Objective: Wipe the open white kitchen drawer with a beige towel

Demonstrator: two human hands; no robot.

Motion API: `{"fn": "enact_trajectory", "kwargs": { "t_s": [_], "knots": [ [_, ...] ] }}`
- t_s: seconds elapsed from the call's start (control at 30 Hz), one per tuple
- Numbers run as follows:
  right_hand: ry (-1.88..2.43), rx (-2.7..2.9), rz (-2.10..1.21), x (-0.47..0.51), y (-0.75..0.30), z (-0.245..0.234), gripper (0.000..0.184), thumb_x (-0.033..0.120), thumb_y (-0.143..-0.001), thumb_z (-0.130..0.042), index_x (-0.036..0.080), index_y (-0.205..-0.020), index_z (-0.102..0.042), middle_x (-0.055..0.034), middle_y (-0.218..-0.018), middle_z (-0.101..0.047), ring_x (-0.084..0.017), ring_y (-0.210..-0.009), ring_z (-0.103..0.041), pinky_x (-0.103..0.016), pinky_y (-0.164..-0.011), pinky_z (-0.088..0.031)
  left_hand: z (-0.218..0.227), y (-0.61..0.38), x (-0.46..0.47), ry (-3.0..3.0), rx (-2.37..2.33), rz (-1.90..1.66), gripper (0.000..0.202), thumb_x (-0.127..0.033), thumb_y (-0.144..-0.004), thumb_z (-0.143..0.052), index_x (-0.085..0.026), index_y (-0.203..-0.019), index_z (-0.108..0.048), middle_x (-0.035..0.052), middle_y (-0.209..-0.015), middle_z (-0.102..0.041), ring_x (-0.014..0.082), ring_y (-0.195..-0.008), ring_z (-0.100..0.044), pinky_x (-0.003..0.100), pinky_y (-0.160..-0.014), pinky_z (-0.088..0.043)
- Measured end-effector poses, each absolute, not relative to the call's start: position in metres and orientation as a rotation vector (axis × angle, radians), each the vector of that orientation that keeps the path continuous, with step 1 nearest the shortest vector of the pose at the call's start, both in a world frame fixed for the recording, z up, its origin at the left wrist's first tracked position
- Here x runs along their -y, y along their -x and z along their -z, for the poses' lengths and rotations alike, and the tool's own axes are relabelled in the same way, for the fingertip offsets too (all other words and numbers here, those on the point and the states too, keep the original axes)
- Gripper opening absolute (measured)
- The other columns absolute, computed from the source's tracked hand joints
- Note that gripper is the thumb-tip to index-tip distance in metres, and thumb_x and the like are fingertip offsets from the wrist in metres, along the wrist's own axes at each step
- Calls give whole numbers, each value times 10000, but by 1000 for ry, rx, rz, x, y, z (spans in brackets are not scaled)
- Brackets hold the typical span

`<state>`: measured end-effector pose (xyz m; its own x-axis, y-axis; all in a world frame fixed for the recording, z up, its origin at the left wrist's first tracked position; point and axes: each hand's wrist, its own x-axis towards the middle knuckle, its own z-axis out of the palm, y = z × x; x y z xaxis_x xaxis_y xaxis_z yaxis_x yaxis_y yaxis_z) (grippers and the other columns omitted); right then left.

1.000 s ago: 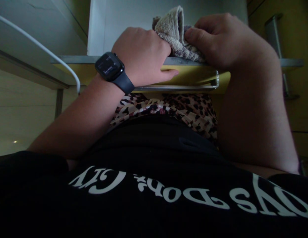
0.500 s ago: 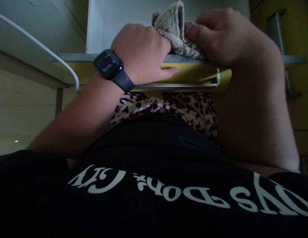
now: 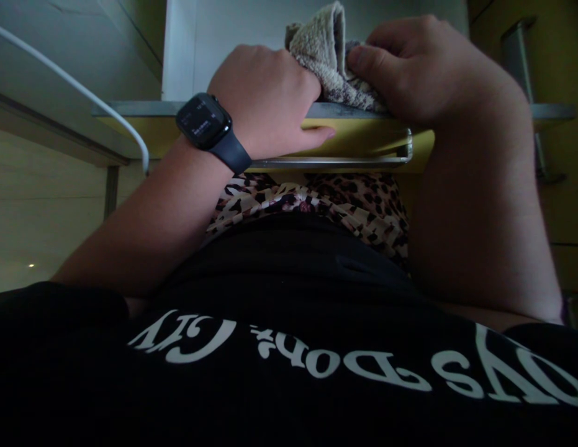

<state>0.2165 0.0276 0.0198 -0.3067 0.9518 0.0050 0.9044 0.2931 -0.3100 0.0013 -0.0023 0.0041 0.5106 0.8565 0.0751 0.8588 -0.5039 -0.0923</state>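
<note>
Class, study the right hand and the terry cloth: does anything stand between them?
Nothing visible does: the right hand has its thumb directly on the terry cloth. The left hand is at the cloth's other side, not between them.

Pretty dim here, yellow cupboard (image 3: pixel 567 149) right of the right hand (image 3: pixel 410 68), pale shiny floor (image 3: pixel 41 230) left of the left hand (image 3: pixel 265 102).

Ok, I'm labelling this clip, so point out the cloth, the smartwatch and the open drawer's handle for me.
Cloth (image 3: pixel 322 61): head view, on its light folded part.
Smartwatch (image 3: pixel 203 120): head view, on its dark screen.
Drawer handle (image 3: pixel 333 162): head view, on its metal bar.
</note>
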Motion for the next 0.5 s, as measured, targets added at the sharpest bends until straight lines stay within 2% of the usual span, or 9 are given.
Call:
{"fn": "enact_trajectory", "kwargs": {
  "t_s": [0.13, 0.33, 0.5],
  "knots": [
    [1714, 2365, -388, -28, -216, -20, 434, 576, -996, -454, 187, -830, -552, -3, -717, -420, -121, -671, -345, -317, -718, -285, -5, -1, 3, 2624, 1490, 34, 767, -738, -969, -430, -99, -1224, -769, 197, -1160, -757, 421, -1217, -711, 542, -985, -550],
    [1713, 2355, -400, -27, -217, -20, 425, 576, -996, -467, 191, -852, -577, -7, -731, -447, -128, -678, -351, -320, -726, -275, -4, -1, 3, 2633, 1457, 68, 755, -716, -961, -460, -72, -1192, -777, 234, -1115, -756, 486, -1163, -718, 607, -932, -565],
    [1721, 2354, -399, -26, -215, -20, 410, 552, -999, -472, 185, -856, -586, -5, -724, -435, -121, -670, -336, -319, -713, -253, -4, -1, 3, 2635, 1441, 82, 742, -697, -969, -463, -62, -1185, -777, 251, -1100, -753, 498, -1142, -722, 622, -918, -571]
  ]
}}
